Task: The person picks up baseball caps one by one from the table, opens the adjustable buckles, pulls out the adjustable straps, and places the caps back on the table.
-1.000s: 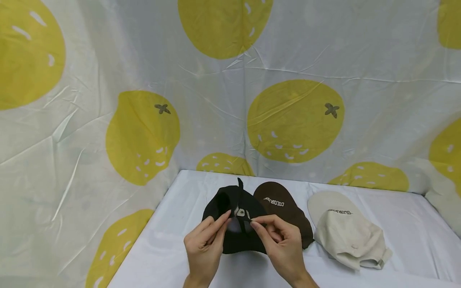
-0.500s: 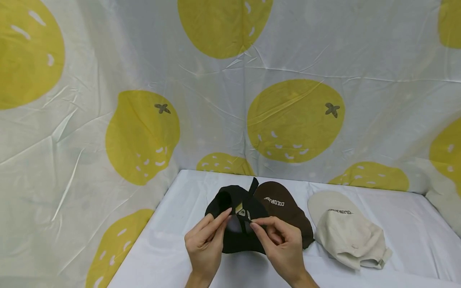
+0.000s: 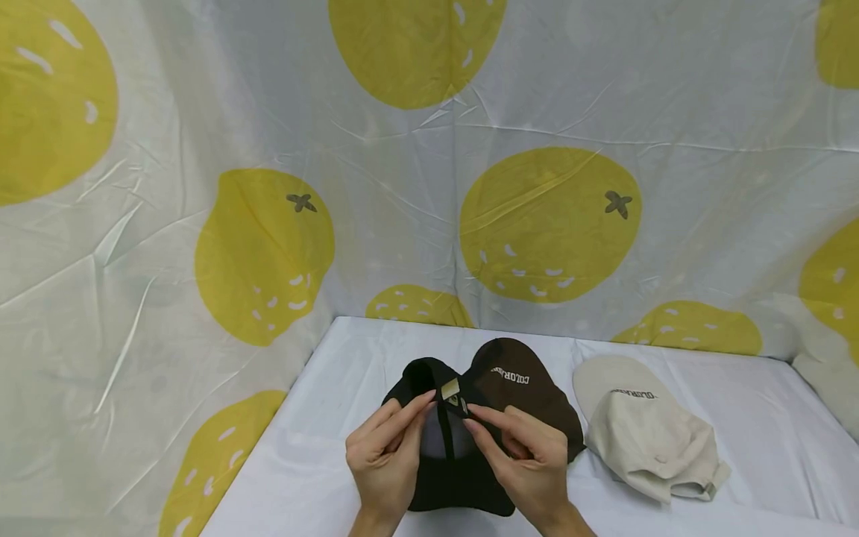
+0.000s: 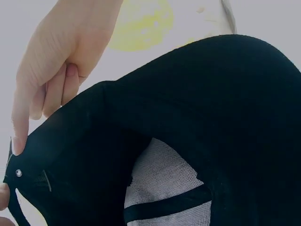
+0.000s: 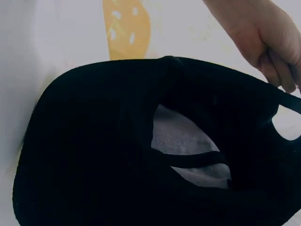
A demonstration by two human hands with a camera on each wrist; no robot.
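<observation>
Both hands hold a black baseball cap (image 3: pixel 456 485), its hollow inside facing the head camera and its brim toward the person. With thumb and index finger, the left hand (image 3: pixel 385 455) pinches the cap's back edge. Opposite it, the right hand (image 3: pixel 530 459) pinches the edge beside the back strap. Between the fingertips shows a small pale label (image 3: pixel 450 389). In the left wrist view, a shiny round snap (image 4: pixel 19 173) sits near the fingertips. The grey mesh lining (image 5: pixel 183 134) and a dark inner band appear in the right wrist view.
A brown cap (image 3: pixel 530 403) with white lettering lies just behind the right hand, partly covered by the black cap. Farther right is a beige cap (image 3: pixel 661 440) on the white-covered table (image 3: pixel 302 447). A lemon-print curtain (image 3: pixel 396 224) rises behind and at the left.
The black cap has tilted, its brim swinging down toward the person and more of the lining showing. The strap end that stuck up has dropped out of sight. Both hands keep their pinch.
</observation>
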